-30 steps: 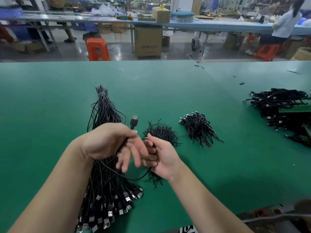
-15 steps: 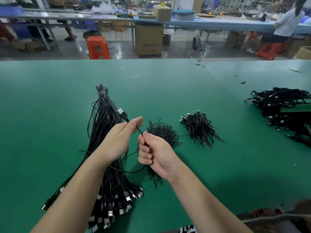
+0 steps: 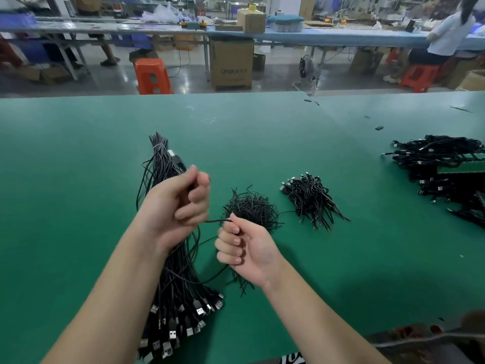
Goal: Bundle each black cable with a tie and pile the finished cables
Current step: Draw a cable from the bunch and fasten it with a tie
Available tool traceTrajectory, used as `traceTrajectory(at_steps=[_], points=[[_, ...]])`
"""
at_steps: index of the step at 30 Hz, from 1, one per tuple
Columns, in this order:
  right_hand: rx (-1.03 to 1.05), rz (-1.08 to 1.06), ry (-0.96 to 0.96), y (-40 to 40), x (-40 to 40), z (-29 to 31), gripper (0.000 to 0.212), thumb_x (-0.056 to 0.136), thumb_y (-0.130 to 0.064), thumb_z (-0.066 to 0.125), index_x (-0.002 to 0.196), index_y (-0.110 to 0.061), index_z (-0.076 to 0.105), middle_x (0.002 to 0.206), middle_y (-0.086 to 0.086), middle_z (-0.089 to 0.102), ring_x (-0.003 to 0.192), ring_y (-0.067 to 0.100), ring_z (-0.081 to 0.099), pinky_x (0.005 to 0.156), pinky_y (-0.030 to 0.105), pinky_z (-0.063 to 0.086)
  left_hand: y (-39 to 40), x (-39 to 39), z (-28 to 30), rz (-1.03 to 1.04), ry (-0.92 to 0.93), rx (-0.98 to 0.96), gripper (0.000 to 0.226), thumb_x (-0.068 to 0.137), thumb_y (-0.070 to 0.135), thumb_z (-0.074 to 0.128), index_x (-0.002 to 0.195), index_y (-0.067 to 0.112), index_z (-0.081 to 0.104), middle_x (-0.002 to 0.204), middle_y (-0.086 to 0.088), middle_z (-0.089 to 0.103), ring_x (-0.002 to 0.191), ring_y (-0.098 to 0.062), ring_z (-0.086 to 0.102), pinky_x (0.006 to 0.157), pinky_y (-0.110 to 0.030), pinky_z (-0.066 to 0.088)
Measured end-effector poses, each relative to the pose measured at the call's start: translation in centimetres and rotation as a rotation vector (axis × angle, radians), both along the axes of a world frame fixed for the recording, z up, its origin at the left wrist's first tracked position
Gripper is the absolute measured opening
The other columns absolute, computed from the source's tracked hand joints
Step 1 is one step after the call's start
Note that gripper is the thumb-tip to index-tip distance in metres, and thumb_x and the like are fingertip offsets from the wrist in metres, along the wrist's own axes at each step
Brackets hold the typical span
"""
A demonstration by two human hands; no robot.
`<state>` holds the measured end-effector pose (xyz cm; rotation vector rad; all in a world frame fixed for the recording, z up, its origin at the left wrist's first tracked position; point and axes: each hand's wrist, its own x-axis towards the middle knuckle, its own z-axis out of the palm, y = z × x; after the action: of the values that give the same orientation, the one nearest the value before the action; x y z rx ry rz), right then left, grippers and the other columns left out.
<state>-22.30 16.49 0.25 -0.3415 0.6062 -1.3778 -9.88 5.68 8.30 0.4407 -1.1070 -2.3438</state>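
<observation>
A single black cable (image 3: 214,220) runs between the two hands, held just above the green table (image 3: 78,153). The left hand (image 3: 178,206) has its fingers curled around the cable's upper part, and a blurred plug end (image 3: 176,157) sticks out above its thumb. The right hand (image 3: 245,248) is closed in a fist around the lower stretch, the cable emerging beside the thumb and a loose loop hanging below the fist toward the table.

Beneath the left forearm lies one long bundle of unfinished USB cables (image 3: 178,285), bound with a pale tie near its far tip and fanning into many silver plugs at the near end. Just beyond the right hand sits one tangled heap of black twist ties (image 3: 250,207). To its right, a little apart, is one small pile of bundled cables (image 3: 311,197). Well apart at the right edge lies a larger dark mass of cables (image 3: 441,164), perhaps more finished ones, though the edge distortion makes that hard to tell.

Past the table stand two orange stools (image 3: 152,76), one large cardboard box (image 3: 231,64) and a seated person (image 3: 448,35) at another bench.
</observation>
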Motion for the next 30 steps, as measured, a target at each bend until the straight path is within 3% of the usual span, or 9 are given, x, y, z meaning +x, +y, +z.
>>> traceTrajectory(at_steps=[4, 7, 10, 14, 18, 22, 24, 26, 30], points=[[-0.001, -0.021, -0.032, -0.1, -0.7, -0.3, 0.034, 0.099, -0.03, 0.049, 0.067, -0.019, 0.051, 0.059, -0.007, 0.036, 0.044, 0.007, 0.028, 0.039, 0.019, 0.025, -1.0, 2.3, -0.6, -0.434, -0.317, -0.467, 0.042, 0.099, 0.028, 0.046, 0.085, -0.003, 0.071, 0.05, -0.01, 0.05, 0.03, -0.007, 0.024, 0.037, -0.017, 0.021], [0.034, -0.044, 0.005, -0.2, -0.8, -0.4, 0.032, 0.097, -0.032, 0.051, 0.068, -0.02, 0.056, 0.063, -0.008, 0.035, 0.046, 0.006, 0.027, 0.04, 0.019, 0.024, -0.9, 2.6, -1.2, -0.579, -0.653, -0.702, 0.045, 0.104, 0.032, 0.044, 0.09, 0.002, 0.074, 0.071, -0.018, 0.069, 0.033, -0.012, 0.041, 0.036, -0.018, 0.029], [0.064, -0.071, 0.093, -0.3, -0.4, -0.5, 0.039, 0.102, -0.032, 0.047, 0.066, -0.021, 0.06, 0.064, -0.007, 0.034, 0.048, 0.007, 0.024, 0.043, 0.019, 0.023, 0.1, 1.8, -2.4, -0.451, -0.894, -0.719, 0.044, 0.109, 0.028, 0.039, 0.095, 0.001, 0.072, 0.086, -0.017, 0.075, 0.057, -0.025, 0.069, 0.047, -0.026, 0.052], [0.063, -0.117, 0.208, -0.3, 0.0, -0.4, 0.038, 0.104, -0.031, 0.045, 0.07, -0.021, 0.058, 0.064, -0.007, 0.034, 0.05, 0.008, 0.024, 0.043, 0.02, 0.023, 0.6, 0.1, -4.1, 0.055, -0.934, -0.761, 0.04, 0.107, 0.029, 0.041, 0.101, 0.004, 0.071, 0.096, -0.008, 0.076, 0.082, -0.021, 0.075, 0.079, -0.04, 0.062], [0.022, -0.104, 0.261, -0.2, 0.8, -0.5, 0.028, 0.098, -0.034, 0.051, 0.074, -0.021, 0.057, 0.062, -0.006, 0.035, 0.049, 0.007, 0.024, 0.042, 0.019, 0.022, 1.5, -1.3, -4.8, 0.33, -0.675, -0.586, 0.027, 0.107, 0.03, 0.043, 0.105, 0.018, 0.067, 0.109, -0.001, 0.073, 0.094, -0.009, 0.073, 0.081, -0.02, 0.056], [0.033, -0.072, 0.304, -0.4, 1.9, -1.0, 0.025, 0.094, -0.036, 0.056, 0.073, -0.022, 0.054, 0.063, -0.005, 0.037, 0.051, 0.008, 0.025, 0.042, 0.019, 0.024, 2.2, -2.7, -4.6, 0.69, -0.45, -0.373, 0.031, 0.109, 0.025, 0.039, 0.104, 0.01, 0.066, 0.097, -0.006, 0.076, 0.09, -0.015, 0.075, 0.08, -0.027, 0.06], [0.039, -0.059, 0.291, -0.3, 2.1, -1.2, 0.026, 0.094, -0.035, 0.055, 0.073, -0.021, 0.053, 0.062, -0.005, 0.038, 0.051, 0.008, 0.025, 0.042, 0.019, 0.024, 2.0, -3.2, -4.1, 0.669, -0.265, -0.117, 0.038, 0.11, 0.026, 0.035, 0.104, 0.003, 0.064, 0.083, -0.005, 0.075, 0.076, -0.017, 0.075, 0.065, -0.024, 0.059], [0.051, -0.059, 0.228, -0.3, 2.0, -1.4, 0.028, 0.096, -0.034, 0.054, 0.071, -0.021, 0.055, 0.061, -0.005, 0.038, 0.05, 0.008, 0.025, 0.043, 0.019, 0.022, 1.6, -3.0, -3.5, 0.553, -0.122, 0.093, 0.038, 0.109, 0.03, 0.035, 0.1, 0.004, 0.062, 0.061, 0.004, 0.059, 0.046, -0.007, 0.055, 0.043, -0.019, 0.045], [0.039, -0.05, -0.034, 0.2, 0.6, -1.2, 0.032, 0.098, -0.028, 0.05, 0.068, -0.019, 0.053, 0.058, -0.006, 0.033, 0.047, 0.008, 0.024, 0.042, 0.02, 0.02, 0.8, -2.0, -2.8, 0.292, -0.045, 0.124, 0.03, 0.102, 0.031, 0.046, 0.092, 0.008, 0.062, 0.054, 0.011, 0.033, 0.036, -0.002, 0.022, 0.034, -0.018, 0.021]])
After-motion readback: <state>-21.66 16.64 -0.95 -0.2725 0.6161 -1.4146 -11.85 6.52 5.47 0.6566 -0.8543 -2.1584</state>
